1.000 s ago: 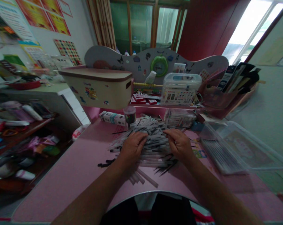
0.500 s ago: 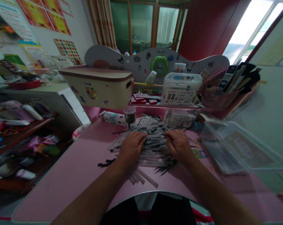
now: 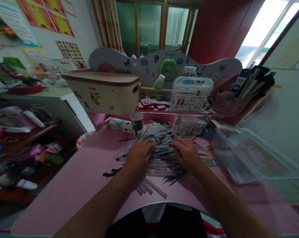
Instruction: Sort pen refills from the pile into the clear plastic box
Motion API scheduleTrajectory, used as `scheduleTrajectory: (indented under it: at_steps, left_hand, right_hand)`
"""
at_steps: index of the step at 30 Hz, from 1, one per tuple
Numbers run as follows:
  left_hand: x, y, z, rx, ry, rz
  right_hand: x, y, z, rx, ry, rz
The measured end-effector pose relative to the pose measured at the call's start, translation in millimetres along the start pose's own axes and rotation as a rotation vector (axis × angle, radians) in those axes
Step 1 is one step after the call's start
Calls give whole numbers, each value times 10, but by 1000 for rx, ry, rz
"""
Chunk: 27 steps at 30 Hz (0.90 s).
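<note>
On the pink desk (image 3: 72, 185) lies a heap of slim grey and whitish pen parts (image 3: 161, 162), tubes and caps among them. My left hand (image 3: 140, 153) rests over the heap's left side, fingers and thumb drawn together. Opposite it, my right hand (image 3: 186, 153) is closed at the right side, fingertips against the parts. What either hand pinches is too small and hidden to make out. Several black caps (image 3: 112, 172) lie by my left wrist. Loose clear tubes (image 3: 155, 189) and thin dark-tipped rods (image 3: 174, 179) sit at the heap's near edge.
Behind the heap stand a small clear cup (image 3: 137, 121), a long printed box (image 3: 118, 125) and a clear case (image 3: 190, 125). To the right is an open clear plastic box (image 3: 271, 155) beside a bundle of pens (image 3: 235, 165). A cream bin (image 3: 102, 96) sits on the shelf.
My right hand has moved slightly left, nearer to my left hand, and its fingers have drawn closer together. My left hand is almost unmoved.
</note>
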<state>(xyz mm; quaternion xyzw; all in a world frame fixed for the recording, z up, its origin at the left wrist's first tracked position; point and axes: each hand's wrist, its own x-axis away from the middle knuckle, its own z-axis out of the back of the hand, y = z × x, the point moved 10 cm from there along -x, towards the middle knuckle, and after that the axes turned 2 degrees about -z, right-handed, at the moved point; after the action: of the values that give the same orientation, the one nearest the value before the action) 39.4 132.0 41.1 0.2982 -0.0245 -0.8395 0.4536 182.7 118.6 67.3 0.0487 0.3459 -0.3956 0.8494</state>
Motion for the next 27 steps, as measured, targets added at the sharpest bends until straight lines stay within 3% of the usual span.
scheduleTrajectory:
  at_steps: [9, 13, 17, 22, 27]
  left_hand:
    - [6, -40, -43, 122, -25, 51]
    - [10, -86, 23, 305, -8, 188]
    - [29, -190, 66, 485, 15, 305]
    - [51, -233, -117, 882, -68, 386]
    - [117, -224, -296, 1069, -135, 500]
  right_hand:
    - [22, -19, 75, 19, 95, 25]
    - [27, 32, 364, 134, 264, -71]
    - [72, 108, 607, 46, 422, -178]
    - [85, 183, 454, -85, 354, -235]
    - [71, 103, 264, -128, 245, -178]
